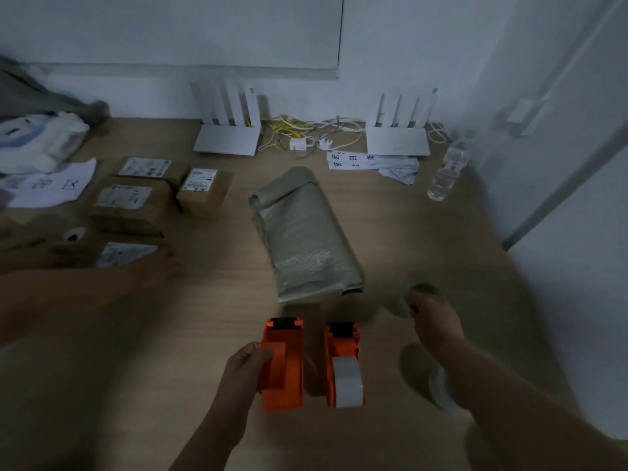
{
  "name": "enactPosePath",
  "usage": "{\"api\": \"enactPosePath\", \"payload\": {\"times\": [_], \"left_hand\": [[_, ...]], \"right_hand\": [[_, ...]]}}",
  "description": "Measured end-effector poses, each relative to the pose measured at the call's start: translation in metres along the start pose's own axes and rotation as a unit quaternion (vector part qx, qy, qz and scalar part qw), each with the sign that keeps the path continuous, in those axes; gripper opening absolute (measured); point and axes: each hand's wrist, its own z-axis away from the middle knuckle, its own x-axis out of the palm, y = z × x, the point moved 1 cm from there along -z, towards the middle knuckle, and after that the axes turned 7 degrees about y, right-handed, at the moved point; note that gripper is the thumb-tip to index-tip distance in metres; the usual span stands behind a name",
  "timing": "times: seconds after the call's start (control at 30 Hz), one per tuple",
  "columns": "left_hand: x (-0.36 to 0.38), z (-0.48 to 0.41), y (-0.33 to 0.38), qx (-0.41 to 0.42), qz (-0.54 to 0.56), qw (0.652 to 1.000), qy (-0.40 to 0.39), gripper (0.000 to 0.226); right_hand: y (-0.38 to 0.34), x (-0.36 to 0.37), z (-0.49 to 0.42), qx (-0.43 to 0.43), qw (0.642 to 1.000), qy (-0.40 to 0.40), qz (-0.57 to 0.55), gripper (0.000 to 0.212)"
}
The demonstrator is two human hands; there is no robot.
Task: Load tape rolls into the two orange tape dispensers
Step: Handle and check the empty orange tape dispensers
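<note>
Two orange tape dispensers lie side by side on the wooden table near me. The left dispenser (284,365) has no roll in it, and my left hand (245,363) grips its left side. The right dispenser (341,348) carries a pale tape roll (347,382) at its near end. To the right, my right hand (433,321) closes on a blurred clear tape roll (409,297) just above the table. Another pale roll (441,389) lies partly under my right forearm.
A folded grey plastic mailer (306,232) lies just beyond the dispensers. Cardboard parcels (132,205) with labels sit at the left, two white routers (226,137) with cables stand by the wall, and a water bottle (447,171) lies at the right. Another person's arm (68,287) reaches in from the left.
</note>
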Motion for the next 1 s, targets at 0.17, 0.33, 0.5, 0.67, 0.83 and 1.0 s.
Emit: {"api": "enactPosePath", "payload": {"times": [0.17,0.33,0.5,0.67,0.83,1.0], "left_hand": [[-0.002,-0.011,-0.010,-0.012,0.014,1.000,0.017,0.031],[-0.004,-0.019,-0.018,-0.028,0.016,0.999,0.027,0.030],[-0.005,-0.021,-0.026,-0.040,0.011,0.999,0.034,0.025],[-0.004,-0.021,-0.032,-0.054,-0.007,0.998,0.026,0.029],[-0.008,-0.018,-0.040,-0.049,-0.041,0.998,0.025,0.013],[-0.007,-0.020,-0.052,-0.043,-0.073,0.996,0.024,0.026]], "right_hand": [[0.004,0.018,-0.005,-0.004,0.999,-0.042,0.035,0.012],[0.004,0.022,-0.006,-0.003,0.998,-0.051,0.038,0.010],[-0.004,0.019,0.001,-0.010,0.998,-0.013,0.055,0.014],[-0.038,0.017,0.045,0.056,0.992,0.004,-0.110,0.033],[-0.065,0.030,0.090,0.176,0.945,-0.088,-0.262,0.010],[-0.078,0.038,0.117,0.291,0.870,-0.109,-0.384,0.020]]}}
